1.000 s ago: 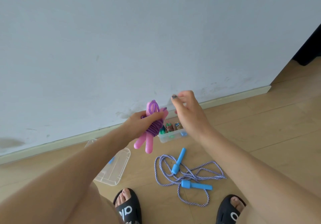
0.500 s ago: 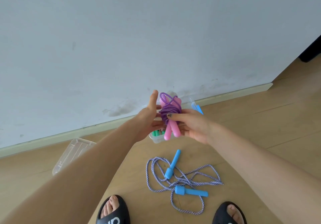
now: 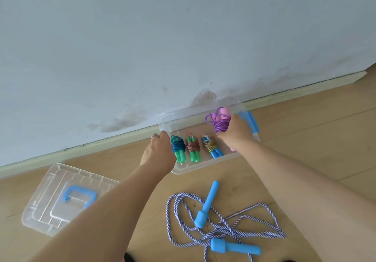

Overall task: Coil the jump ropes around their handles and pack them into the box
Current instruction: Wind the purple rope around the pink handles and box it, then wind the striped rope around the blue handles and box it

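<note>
A clear plastic box (image 3: pixel 205 166) with blue latches lies on the floor by the wall. Three coiled jump ropes lie in it side by side: one with a blue cord on green handles (image 3: pixel 178 148), one with a brown cord on green handles (image 3: pixel 193 148), one with a multicoloured cord on blue handles (image 3: pixel 212 146). My right hand (image 3: pixel 237 133) is shut on a coiled purple rope with pink handles (image 3: pixel 219 120), held over the box's right end. My left hand (image 3: pixel 157 154) grips the box's left edge. A loose blue-and-white rope with blue handles (image 3: pixel 219 223) lies uncoiled on the floor near me.
The box's clear lid (image 3: pixel 67 199) with a blue handle lies on the wooden floor at the left. A grey wall with a pale baseboard (image 3: pixel 101 142) runs directly behind the box.
The pink-handled purple rope passed from both hands into my right hand alone and went down over the box's right end. My left hand let go of it and took the box's left edge.
</note>
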